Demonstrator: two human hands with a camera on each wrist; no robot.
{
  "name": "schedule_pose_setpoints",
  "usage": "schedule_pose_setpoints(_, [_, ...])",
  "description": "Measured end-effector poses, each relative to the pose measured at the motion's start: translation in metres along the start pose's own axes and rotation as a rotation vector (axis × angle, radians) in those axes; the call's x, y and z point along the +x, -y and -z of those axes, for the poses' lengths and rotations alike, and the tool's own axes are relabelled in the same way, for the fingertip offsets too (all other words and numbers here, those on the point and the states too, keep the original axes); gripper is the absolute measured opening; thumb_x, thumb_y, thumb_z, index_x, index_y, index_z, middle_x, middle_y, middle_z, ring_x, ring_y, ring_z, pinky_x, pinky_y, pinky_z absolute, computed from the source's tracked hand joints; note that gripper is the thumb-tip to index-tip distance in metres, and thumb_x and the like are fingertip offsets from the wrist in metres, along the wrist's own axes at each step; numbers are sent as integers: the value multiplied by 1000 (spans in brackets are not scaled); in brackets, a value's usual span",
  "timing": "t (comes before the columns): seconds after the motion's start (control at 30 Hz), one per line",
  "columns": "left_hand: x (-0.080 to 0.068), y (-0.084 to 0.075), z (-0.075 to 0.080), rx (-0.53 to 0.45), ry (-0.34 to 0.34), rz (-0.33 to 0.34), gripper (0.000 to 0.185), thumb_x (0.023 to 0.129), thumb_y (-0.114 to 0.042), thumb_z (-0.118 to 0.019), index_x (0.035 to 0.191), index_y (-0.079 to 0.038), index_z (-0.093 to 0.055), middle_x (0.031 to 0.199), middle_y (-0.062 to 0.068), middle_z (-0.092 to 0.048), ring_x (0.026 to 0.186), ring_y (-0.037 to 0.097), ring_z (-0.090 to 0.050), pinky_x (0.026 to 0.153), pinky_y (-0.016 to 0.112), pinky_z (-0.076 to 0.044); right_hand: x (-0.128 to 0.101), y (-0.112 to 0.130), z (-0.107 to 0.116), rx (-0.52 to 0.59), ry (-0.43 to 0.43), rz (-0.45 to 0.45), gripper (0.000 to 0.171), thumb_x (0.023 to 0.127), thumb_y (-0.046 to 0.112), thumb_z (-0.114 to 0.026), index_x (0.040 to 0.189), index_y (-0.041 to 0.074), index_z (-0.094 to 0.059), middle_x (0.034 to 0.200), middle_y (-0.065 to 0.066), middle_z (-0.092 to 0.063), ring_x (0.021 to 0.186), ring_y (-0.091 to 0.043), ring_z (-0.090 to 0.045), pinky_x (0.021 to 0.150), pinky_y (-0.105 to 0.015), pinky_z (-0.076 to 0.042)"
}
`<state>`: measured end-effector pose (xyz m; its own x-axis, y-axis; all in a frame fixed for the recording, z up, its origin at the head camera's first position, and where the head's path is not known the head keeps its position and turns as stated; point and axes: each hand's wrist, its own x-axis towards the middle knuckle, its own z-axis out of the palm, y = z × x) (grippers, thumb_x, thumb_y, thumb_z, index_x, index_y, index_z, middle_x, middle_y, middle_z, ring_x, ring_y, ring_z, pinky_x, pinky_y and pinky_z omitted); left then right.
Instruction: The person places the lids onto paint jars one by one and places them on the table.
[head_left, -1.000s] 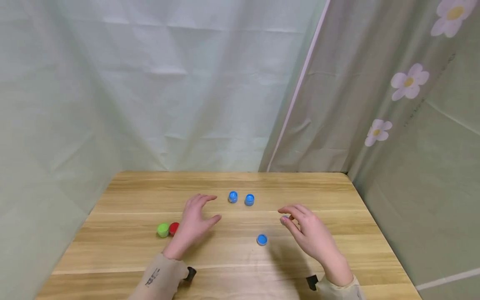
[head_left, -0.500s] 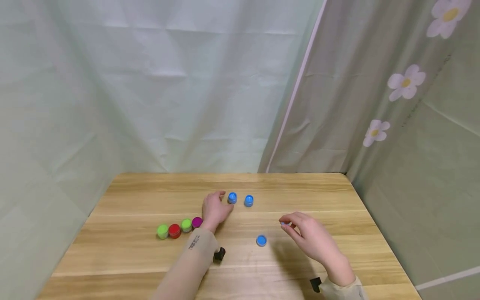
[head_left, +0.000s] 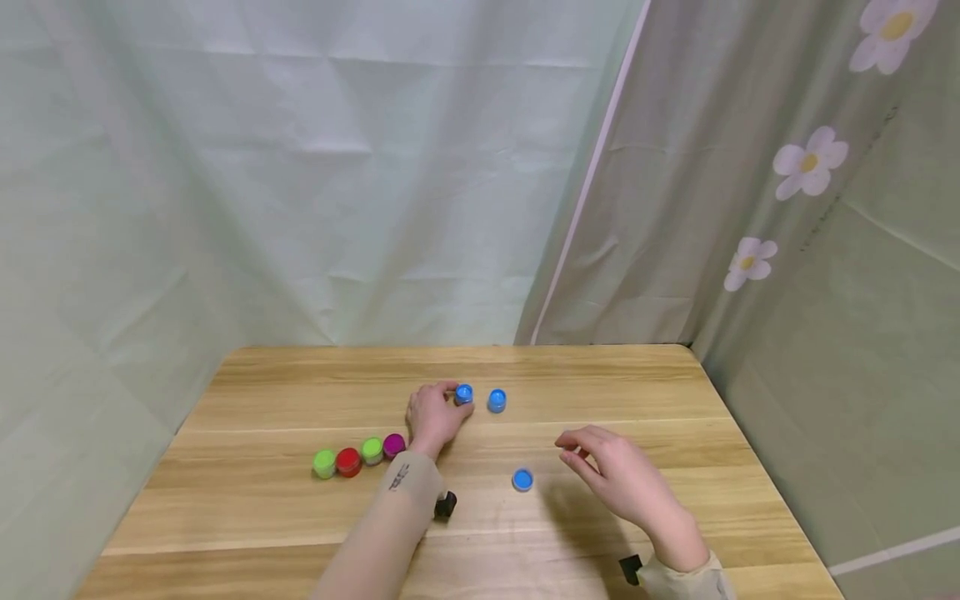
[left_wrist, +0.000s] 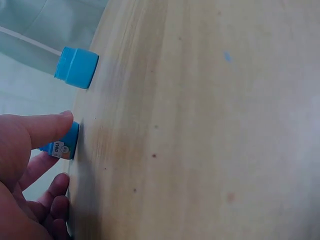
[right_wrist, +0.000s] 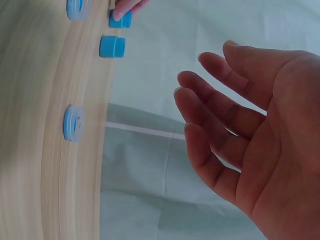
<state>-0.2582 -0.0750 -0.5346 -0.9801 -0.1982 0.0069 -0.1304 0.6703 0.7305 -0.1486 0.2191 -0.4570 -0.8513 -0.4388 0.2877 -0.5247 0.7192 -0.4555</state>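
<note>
My left hand (head_left: 433,414) has its grip pinched on the left blue pot (head_left: 464,394) to steady it on the desk (head_left: 675,392), my right hand (head_left: 611,469) hovering empty, fingers loosely apart.

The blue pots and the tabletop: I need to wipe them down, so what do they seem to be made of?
The blue pot that the left hand touches and its neighbour look like moulded plastic: uniform colour, faint sheen, a stepped lid edge. The tabletop shows printed-looking wood grain with a smooth matte surface, probably laminate, though solid wood cannot be ruled out.
</note>
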Motion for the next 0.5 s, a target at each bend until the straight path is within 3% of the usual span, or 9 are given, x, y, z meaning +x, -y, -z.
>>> schedule_pose_setpoints(0.23, [1, 1, 1, -39, 4, 8, 45, 90, -32, -89, 126, -8, -74, 118, 12, -67, 114, 34, -54, 104, 53, -41, -1, -1, -2, 7, -1, 17, 14, 104, 20, -74, 118, 20, -77, 110, 11, -75, 94, -3, -68, 77, -30, -58])
schedule_pose_setpoints(0.37, [0, 1, 2, -172, 12, -12, 40, 89, -23, -89, 119, -6, -71, 117, 11, -70, 106, 29, -63, 97, 47, -52, -1, -2, -3, 2, -3, 20, 14, 104, 22, -74, 117, 21, -77, 109, 14, -74, 93, -2, -68, 78, -30, -58])
schedule_pose_setpoints(0.5, [-12, -2, 13, -341, 29, -102, 37, 89, -14, -87, 120, -5, -69, 111, 10, -72, 97, 25, -67, 84, 38, -57, -2, -2, -4, 6, 0, 20, 13, 104, 22, -74, 116, 21, -77, 110, 13, -74, 94, -2, -68, 78, -30, -58])
